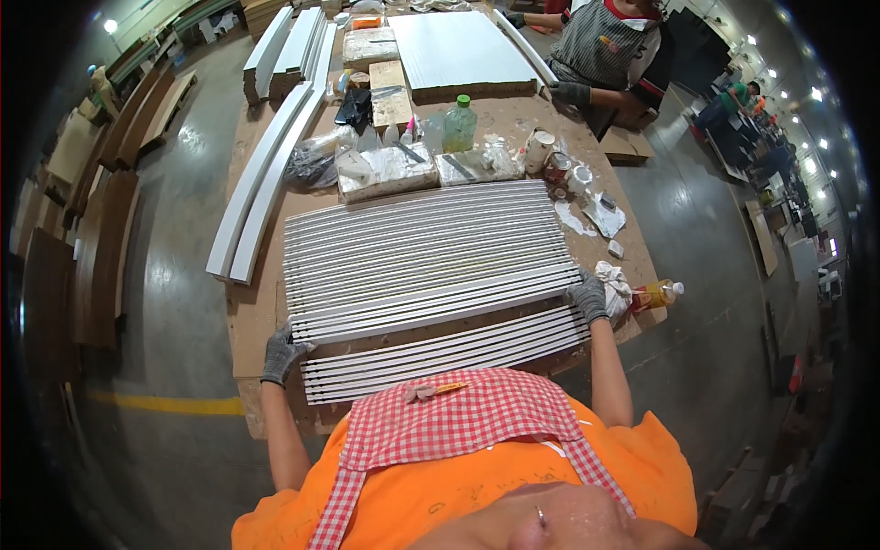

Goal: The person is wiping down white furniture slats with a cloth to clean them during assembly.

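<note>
Many thin white slats lie side by side on the workbench (261, 321), in a large far group (422, 229) and a smaller near group (449, 356) by my apron. At the near edge of the far group, a white slat (440, 313) shows a broader face than the others. My left hand (282, 355), in a grey glove, grips its left end. At its right end, my right hand (589, 295) is closed on it, also gloved in grey. The fingertips of both hands are partly hidden by the slat ends. A strip of brown benchtop separates the two groups.
Behind the slats stand paint-smeared blocks (385, 172), a green-capped bottle (460, 126) and small jars (557, 166). Right lie a crumpled rag (614, 286) and a yellow bottle (655, 295). Long white boards (266, 183) run along the left. A co-worker (605, 46) handles a board beyond.
</note>
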Demonstrator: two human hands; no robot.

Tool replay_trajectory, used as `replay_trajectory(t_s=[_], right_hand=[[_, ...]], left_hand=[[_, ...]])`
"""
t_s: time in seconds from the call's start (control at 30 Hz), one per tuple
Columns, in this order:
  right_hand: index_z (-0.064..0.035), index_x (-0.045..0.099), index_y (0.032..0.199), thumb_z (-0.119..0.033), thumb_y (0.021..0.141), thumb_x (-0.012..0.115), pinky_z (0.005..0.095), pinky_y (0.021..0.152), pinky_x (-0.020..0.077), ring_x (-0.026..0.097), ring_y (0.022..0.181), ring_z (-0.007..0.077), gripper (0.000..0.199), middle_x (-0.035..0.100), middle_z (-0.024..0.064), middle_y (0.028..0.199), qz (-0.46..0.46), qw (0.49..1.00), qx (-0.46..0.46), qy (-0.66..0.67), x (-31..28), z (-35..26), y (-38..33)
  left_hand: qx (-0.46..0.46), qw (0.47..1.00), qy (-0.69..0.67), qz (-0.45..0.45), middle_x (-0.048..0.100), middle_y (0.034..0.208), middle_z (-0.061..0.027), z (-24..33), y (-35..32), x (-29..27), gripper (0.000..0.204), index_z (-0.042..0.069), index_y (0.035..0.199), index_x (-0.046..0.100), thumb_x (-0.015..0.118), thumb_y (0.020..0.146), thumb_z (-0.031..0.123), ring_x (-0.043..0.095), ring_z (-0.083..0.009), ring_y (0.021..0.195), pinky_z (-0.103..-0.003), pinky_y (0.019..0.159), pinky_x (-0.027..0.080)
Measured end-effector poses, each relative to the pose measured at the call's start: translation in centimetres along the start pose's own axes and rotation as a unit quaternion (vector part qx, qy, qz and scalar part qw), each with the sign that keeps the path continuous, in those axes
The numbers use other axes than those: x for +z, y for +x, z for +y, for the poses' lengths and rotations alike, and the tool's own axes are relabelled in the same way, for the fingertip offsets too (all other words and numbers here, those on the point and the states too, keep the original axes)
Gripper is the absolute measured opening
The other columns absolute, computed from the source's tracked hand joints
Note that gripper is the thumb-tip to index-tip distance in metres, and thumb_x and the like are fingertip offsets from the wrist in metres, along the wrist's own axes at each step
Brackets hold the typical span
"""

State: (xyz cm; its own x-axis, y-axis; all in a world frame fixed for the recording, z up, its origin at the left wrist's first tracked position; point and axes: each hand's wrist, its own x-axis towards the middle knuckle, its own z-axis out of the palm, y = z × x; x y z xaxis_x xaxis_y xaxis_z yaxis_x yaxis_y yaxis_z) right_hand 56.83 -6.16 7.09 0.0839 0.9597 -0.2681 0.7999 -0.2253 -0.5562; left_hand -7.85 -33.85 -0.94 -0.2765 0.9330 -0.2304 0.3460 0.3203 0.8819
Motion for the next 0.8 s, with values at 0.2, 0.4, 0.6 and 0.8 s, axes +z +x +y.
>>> replay_trajectory(t_s=[0.2, 0.4, 0.6, 0.8], right_hand=[[-0.0056, 0.056, 0.120, -0.014, 0.067, 0.056, 0.0386, 0.095, 0.0423, 0.055, 0.108, 0.0363, 0.053, 0.060, 0.0209, 0.116, 0.048, 0.991, -0.043, -0.120, 2.0, 3.1, 3.2], [-0.0018, 0.057, 0.120, -0.007, 0.066, 0.056, 0.0333, 0.089, 0.0462, 0.061, 0.099, 0.0296, 0.054, 0.064, 0.0181, 0.108, 0.087, 0.988, -0.096, -0.079, 2.8, 7.2, 5.0], [-0.0024, 0.050, 0.127, -0.007, 0.066, 0.054, 0.0312, 0.093, 0.0429, 0.057, 0.106, 0.0279, 0.061, 0.059, 0.0176, 0.117, 0.081, 0.993, -0.060, -0.056, 3.0, 4.2, 3.6], [0.0022, 0.039, 0.136, 0.001, 0.071, 0.049, 0.0318, 0.101, 0.0382, 0.051, 0.116, 0.0302, 0.066, 0.052, 0.0150, 0.131, 0.018, 0.983, -0.119, 0.139, 3.0, 8.2, 5.6]], left_hand=[[0.000, 0.995, 0.095, 0.038, 0.067, 0.101, -0.0116, -0.8, 1.2, 0.7, 0.068, 0.003, 0.118, 0.056, 0.085, 0.060, 0.023, 0.065, -0.0230, 0.089, -0.033, 0.079, 0.051], [-0.042, 0.991, 0.129, 0.020, 0.066, 0.106, -0.0153, -0.4, 1.3, 0.2, 0.086, 0.001, 0.129, 0.047, 0.087, 0.059, 0.030, 0.065, -0.0236, 0.093, -0.033, 0.082, 0.051], [-0.125, 0.968, 0.209, 0.060, 0.030, 0.144, -0.0250, 2.8, -0.3, 0.7, 0.122, 0.003, 0.147, 0.016, 0.090, 0.053, 0.030, 0.040, -0.0337, 0.128, -0.039, 0.101, 0.040], [0.042, 0.996, -0.052, 0.050, 0.022, 0.149, -0.0209, 2.4, 1.3, 2.4, 0.126, 0.004, 0.148, -0.001, 0.087, 0.060, 0.027, 0.028, -0.0295, 0.136, -0.037, 0.111, 0.029]])
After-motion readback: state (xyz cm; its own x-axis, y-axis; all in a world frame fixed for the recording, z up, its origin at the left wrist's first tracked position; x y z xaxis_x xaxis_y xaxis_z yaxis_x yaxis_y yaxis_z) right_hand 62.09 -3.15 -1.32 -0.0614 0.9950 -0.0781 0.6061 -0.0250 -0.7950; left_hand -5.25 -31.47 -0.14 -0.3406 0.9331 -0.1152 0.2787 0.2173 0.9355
